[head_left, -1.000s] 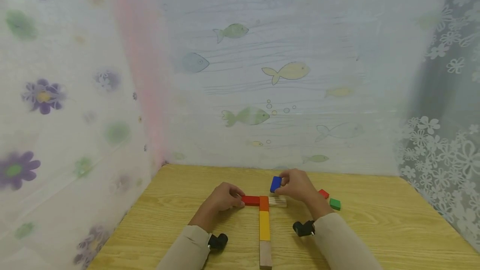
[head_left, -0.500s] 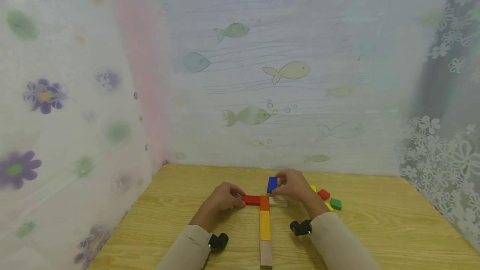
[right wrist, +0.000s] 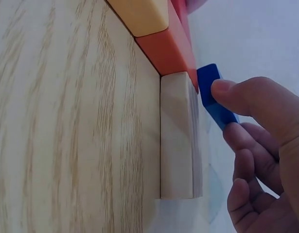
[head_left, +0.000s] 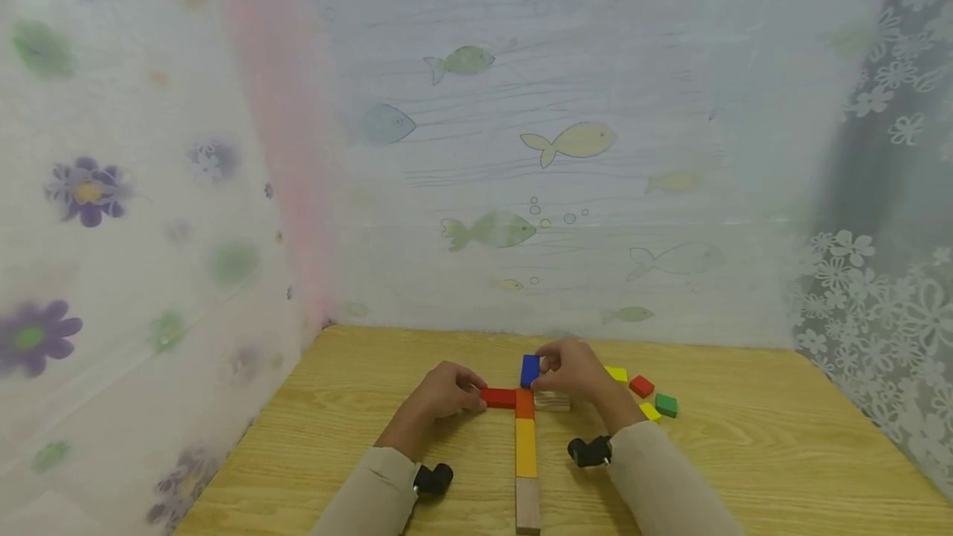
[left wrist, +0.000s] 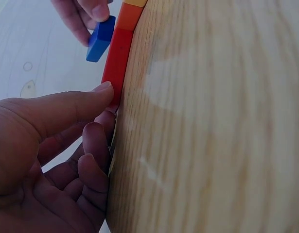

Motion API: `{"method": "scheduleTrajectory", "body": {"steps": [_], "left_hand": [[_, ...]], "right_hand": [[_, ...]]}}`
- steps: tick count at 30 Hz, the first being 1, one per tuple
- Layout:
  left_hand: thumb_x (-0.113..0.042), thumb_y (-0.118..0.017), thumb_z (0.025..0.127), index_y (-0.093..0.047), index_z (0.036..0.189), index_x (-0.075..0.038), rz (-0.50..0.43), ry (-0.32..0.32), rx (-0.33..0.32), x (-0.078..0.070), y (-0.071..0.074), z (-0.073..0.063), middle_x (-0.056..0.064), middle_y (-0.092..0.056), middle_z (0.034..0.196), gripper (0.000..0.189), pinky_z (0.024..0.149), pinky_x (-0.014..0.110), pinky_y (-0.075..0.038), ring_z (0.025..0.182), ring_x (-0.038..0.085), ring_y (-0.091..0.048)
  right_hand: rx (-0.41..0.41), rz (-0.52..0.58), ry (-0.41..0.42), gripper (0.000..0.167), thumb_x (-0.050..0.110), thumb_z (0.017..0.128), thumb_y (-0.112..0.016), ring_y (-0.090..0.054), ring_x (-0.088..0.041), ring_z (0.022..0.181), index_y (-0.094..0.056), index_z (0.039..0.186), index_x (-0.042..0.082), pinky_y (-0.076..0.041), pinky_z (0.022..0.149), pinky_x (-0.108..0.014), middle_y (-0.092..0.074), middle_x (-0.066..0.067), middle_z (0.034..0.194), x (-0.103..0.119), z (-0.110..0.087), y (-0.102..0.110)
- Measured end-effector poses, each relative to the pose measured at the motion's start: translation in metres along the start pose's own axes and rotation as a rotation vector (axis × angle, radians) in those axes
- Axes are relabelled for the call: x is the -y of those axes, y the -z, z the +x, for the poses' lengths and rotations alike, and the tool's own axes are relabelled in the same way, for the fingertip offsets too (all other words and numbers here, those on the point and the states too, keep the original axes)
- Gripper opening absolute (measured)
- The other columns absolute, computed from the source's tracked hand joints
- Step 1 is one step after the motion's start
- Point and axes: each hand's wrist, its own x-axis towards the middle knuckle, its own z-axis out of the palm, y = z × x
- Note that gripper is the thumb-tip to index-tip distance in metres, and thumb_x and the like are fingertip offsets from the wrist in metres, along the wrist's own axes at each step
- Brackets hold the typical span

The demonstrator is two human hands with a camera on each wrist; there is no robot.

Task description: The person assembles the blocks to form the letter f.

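My right hand (head_left: 577,369) pinches a small blue block (head_left: 530,371) between thumb and fingertips. In the right wrist view the blue block (right wrist: 215,94) is tilted and held off the table, close beside the orange block (right wrist: 168,51) and the plain wooden block (right wrist: 176,138). On the other side my left hand (head_left: 444,391) holds the outer end of a long red block (head_left: 499,398) with its thumb and fingers. Lying flat, the red block, orange block and plain block form a crossbar; a yellow-orange block (head_left: 525,448) and another plain wooden block (head_left: 527,505) run down toward me.
Right of my right hand lie loose small blocks: a red block (head_left: 642,386), a green block (head_left: 666,405) and yellow blocks (head_left: 649,412), one partly behind the wrist. The wood-grain table (head_left: 357,370) ends at a fish-patterned curtain (head_left: 476,147).
My right hand has moved left with the blue block, from above the plain block to behind the orange one. More yellow blocks show past the wrist. The left hand stays on the red block.
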Motion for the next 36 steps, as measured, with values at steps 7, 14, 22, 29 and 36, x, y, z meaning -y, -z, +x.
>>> {"method": "scheduleTrajectory", "body": {"steps": [7,14,22,29,36], "left_hand": [[-0.016,-0.086,0.086,-0.079,0.11,-0.012,-0.001,0.01,-0.003,0.0009,0.0008,0.0013,0.003,-0.072,0.098,0.025,0.07,0.032,-0.054,0.083,0.018,-0.063],[-0.017,-0.086,0.086,-0.08,0.109,-0.013,-0.001,0.013,-0.005,0.0036,-0.0002,0.0021,0.003,-0.072,0.097,0.025,0.068,0.032,-0.054,0.082,0.018,-0.063],[-0.016,-0.086,0.085,-0.08,0.108,-0.013,-0.014,0.006,-0.01,0.0044,-0.0004,0.0021,0.003,-0.071,0.095,0.024,0.067,0.032,-0.054,0.08,0.019,-0.063],[-0.016,-0.087,0.085,-0.08,0.108,-0.012,-0.024,0.011,-0.012,0.0031,-0.0003,0.0006,0.004,-0.071,0.094,0.025,0.067,0.032,-0.054,0.079,0.02,-0.062],[-0.016,-0.086,0.086,-0.08,0.109,-0.012,-0.018,0.007,-0.008,0.002,0.0001,-0.0001,0.003,-0.071,0.095,0.025,0.068,0.033,-0.055,0.081,0.019,-0.063]], "right_hand": [[0.009,-0.009,0.014,0.052,0.024,0.076,-0.094,-0.063,-0.015,0.093,-0.074,0.123,0.01,-0.058,0.09,-0.039,-0.07,0.007,0.092,-0.0005,0.004,-0.0032],[0.03,-0.001,0.05,0.053,0.021,0.078,-0.092,-0.061,-0.016,0.09,-0.072,0.125,0.007,-0.058,0.088,-0.039,-0.068,0.004,0.092,-0.0014,0.0056,-0.0049],[0.049,0.029,0.051,0.054,0.018,0.078,-0.092,-0.062,-0.014,0.088,-0.072,0.127,0.007,-0.058,0.087,-0.037,-0.068,0.005,0.092,-0.0047,0.0079,-0.008],[0.065,0.038,0.031,0.052,0.017,0.08,-0.091,-0.062,-0.015,0.088,-0.072,0.127,0.009,-0.058,0.086,-0.037,-0.069,0.003,0.094,-0.0035,0.0068,-0.0077],[0.071,0.038,0.021,0.052,0.018,0.08,-0.09,-0.064,-0.015,0.092,-0.071,0.129,0.011,-0.059,0.086,-0.038,-0.069,0.002,0.098,-0.0028,0.0049,-0.0077]]}}
